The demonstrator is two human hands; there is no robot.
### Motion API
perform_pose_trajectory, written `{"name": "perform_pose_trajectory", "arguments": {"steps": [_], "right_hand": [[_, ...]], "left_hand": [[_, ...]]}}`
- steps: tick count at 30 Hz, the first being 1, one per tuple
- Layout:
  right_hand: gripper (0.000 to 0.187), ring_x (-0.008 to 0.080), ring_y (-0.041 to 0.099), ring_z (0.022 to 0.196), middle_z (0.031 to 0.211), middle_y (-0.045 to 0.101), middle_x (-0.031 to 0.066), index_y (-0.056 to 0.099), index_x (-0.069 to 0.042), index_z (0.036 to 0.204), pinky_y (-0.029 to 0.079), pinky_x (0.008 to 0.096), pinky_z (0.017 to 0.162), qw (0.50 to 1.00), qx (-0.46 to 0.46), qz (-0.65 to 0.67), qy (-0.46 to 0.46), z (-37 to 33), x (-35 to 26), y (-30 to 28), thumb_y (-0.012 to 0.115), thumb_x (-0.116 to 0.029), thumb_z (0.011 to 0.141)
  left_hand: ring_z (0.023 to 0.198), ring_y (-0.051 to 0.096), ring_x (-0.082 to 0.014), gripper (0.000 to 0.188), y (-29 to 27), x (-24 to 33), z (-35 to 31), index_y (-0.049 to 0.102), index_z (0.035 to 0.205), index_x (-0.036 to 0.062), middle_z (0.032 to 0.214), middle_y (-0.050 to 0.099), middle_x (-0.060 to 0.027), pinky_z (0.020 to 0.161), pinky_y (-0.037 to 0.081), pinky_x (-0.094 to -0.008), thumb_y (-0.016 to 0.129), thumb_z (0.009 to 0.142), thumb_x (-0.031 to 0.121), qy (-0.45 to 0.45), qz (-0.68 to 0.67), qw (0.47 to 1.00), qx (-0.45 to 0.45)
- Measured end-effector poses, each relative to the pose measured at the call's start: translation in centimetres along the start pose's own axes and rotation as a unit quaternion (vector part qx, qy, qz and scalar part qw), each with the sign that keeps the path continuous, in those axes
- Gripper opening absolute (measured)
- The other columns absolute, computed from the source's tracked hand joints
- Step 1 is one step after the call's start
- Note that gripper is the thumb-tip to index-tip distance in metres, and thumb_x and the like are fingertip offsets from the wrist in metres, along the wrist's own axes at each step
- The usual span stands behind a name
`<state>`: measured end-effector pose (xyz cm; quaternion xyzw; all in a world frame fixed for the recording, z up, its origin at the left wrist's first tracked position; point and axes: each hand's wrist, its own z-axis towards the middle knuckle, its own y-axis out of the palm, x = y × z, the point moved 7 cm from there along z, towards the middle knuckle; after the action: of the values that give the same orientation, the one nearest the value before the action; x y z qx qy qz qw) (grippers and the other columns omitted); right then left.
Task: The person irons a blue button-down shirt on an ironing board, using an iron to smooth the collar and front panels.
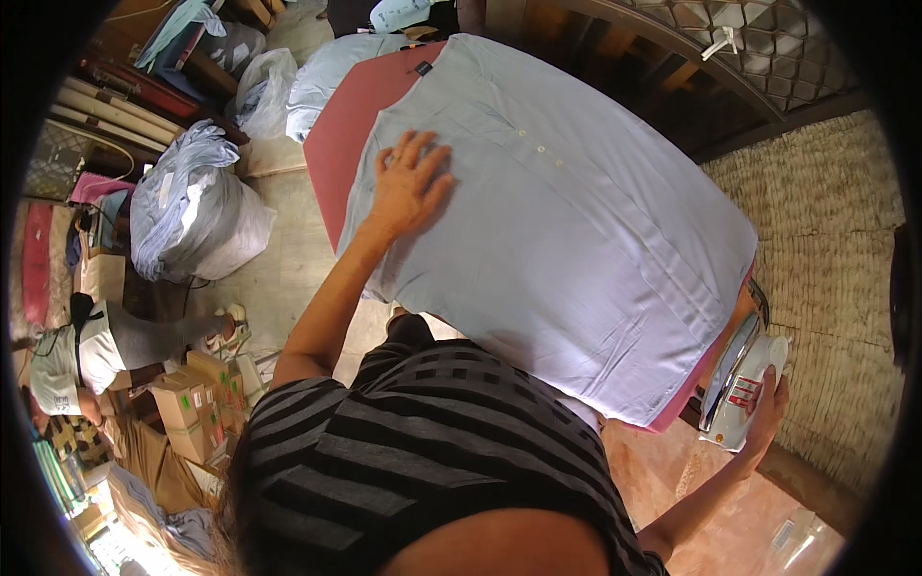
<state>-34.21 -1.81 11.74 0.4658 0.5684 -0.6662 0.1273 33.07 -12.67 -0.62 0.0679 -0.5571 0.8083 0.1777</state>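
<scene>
A light blue shirt (576, 221) with a buttoned front lies spread over a red padded ironing table (341, 144). My left hand (408, 182) rests flat on the shirt near its left side, fingers apart, holding nothing. My right hand (768, 408) grips a white clothes iron (738, 384) standing on end at the table's near right corner, just off the shirt's edge.
Clear plastic bags stuffed with blue garments (192, 211) stand on the floor to the left. Another person (86, 355) sits low at the far left among cardboard boxes (187, 403). A woven mat (826, 269) lies to the right, and wooden furniture (672, 67) stands behind the table.
</scene>
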Motion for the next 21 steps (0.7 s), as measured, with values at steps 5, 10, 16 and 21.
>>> {"name": "perform_pose_trajectory", "arguments": {"steps": [5,10,16,21], "right_hand": [[0.031,0.0046,0.045,0.05,0.065,0.054,-0.0014,0.062,-0.002,0.101,0.033,0.0233,0.042,0.994,-0.021,-0.084,-0.06,-6.5,-11.0,7.9,0.061,-0.033,0.1],[0.034,0.0189,0.062,0.064,0.071,0.065,0.01,0.068,0.0,0.109,0.049,0.0359,0.062,0.964,-0.114,-0.123,-0.206,-10.6,-22.1,24.1,0.065,-0.032,0.096],[0.033,0.0433,0.066,0.074,0.081,0.068,0.0267,0.065,0.001,0.1,0.051,0.0448,0.067,0.888,-0.246,-0.167,-0.351,-12.7,-31.7,42.6,0.069,-0.031,0.092],[0.037,0.0469,0.064,0.075,0.08,0.066,0.0277,0.063,0.001,0.097,0.049,0.0478,0.067,0.835,-0.287,-0.16,-0.441,-13.4,-37.9,51.0,0.067,-0.036,0.092]], "left_hand": [[0.146,0.033,-0.0333,0.045,-1.1,-8.9,0.9,0.055,0.141,0.0184,0.154,0.044,-0.0025,0.113,0.023,-0.0571,0.052,0.1,0.036,-0.021,0.068,0.997,0.01],[0.147,0.034,-0.0298,0.045,-1.3,-12.4,1.9,0.054,0.142,0.0191,0.158,0.041,-0.0001,0.113,0.022,-0.0575,0.051,0.1,0.033,0.046,0.032,0.998,0.013],[0.147,0.034,-0.0262,0.05,-1.1,-14.0,2.5,0.048,0.148,0.0169,0.159,0.039,-0.0011,0.116,0.021,-0.053,0.052,0.099,0.027,0.06,0.001,0.998,0.007],[0.14,0.04,-0.0339,0.051,-3.7,-14.5,-0.2,0.054,0.135,0.0075,0.141,0.051,-0.0135,0.11,0.028,-0.0519,0.065,0.089,0.028,-0.009,-0.115,0.993,0.04]]}}
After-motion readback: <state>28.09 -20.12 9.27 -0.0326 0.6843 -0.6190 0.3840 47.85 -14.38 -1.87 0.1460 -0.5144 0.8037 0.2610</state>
